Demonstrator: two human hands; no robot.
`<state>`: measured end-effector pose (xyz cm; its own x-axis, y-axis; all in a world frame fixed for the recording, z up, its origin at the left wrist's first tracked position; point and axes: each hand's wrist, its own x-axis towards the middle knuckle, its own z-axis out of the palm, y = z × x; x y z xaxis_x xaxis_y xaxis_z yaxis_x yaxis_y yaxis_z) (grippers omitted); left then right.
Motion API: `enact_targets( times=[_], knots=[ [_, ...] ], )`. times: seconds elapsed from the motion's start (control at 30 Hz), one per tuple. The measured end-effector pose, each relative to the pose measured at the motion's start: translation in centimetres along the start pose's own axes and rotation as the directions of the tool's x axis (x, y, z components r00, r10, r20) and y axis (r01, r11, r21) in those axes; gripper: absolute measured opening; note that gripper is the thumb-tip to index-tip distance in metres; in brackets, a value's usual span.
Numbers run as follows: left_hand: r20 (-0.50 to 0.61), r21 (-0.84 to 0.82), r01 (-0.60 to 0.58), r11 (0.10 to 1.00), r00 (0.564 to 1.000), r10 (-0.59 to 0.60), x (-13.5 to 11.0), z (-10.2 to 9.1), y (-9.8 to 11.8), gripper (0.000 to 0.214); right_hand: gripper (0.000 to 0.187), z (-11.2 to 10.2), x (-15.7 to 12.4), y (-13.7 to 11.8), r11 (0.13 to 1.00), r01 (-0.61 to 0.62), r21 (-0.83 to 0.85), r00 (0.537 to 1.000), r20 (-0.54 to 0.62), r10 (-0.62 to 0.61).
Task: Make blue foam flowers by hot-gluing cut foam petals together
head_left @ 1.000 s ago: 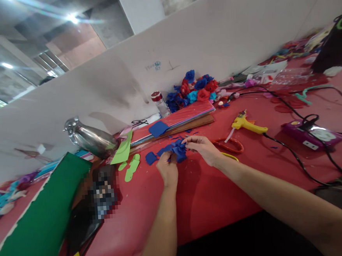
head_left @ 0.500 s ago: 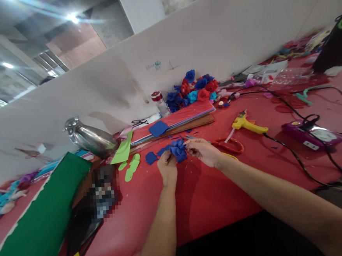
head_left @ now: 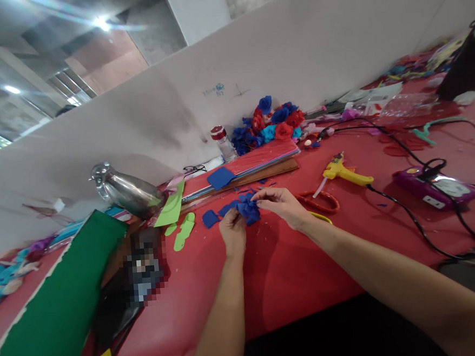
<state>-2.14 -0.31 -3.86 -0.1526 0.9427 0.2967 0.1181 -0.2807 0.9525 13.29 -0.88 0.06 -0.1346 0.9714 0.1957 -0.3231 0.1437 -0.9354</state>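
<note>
A dark blue paper flower is held above the red table. My left hand pinches it from below on its left side. At its upper right edge, my right hand has thumb and fingertips closed on a petal. Just left of the flower lie loose blue petal pieces. Light green cut pieces lie farther left. Beyond my right wrist are orange-handled scissors, their blades hidden behind my hand.
A yellow glue gun and a purple power box with black cords lie at right. Behind are stacked coloured sheets, a glass bottle and finished flowers. A metal jug and green board stand left.
My right hand has shifted slightly at the flower's upper edge, its fingers changing their hold on the petals. My left hand keeps the flower in nearly the same place.
</note>
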Motion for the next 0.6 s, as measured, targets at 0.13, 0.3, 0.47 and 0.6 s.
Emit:
enact_targets(
  times=[0.13,0.3,0.47,0.6],
  knots=[
    [0.029,-0.039,-0.028,0.999,0.999,0.029,-0.03,0.03,0.47,0.011,0.015,-0.32,0.18,0.26,0.997,0.035,-0.061,0.999,0.014,-0.035],
    [0.054,0.01,-0.029,1.0,0.998,0.028,0.01,-0.01,0.86,0.015,0.015,-0.52,0.3,0.35,0.988,0.062,-0.143,0.998,0.01,-0.062],
    [0.095,-0.009,-0.048,0.999,0.994,0.049,0.11,-0.07,0.67,0.015,0.018,-0.4,0.28,0.41,0.996,0.017,-0.085,1.0,-0.021,-0.019],
    [0.051,0.029,-0.042,0.999,0.998,0.04,0.16,-0.14,0.28,0.012,0.016,-0.64,0.18,0.13,0.987,0.1,-0.129,0.992,-0.061,-0.109]
  ],
)
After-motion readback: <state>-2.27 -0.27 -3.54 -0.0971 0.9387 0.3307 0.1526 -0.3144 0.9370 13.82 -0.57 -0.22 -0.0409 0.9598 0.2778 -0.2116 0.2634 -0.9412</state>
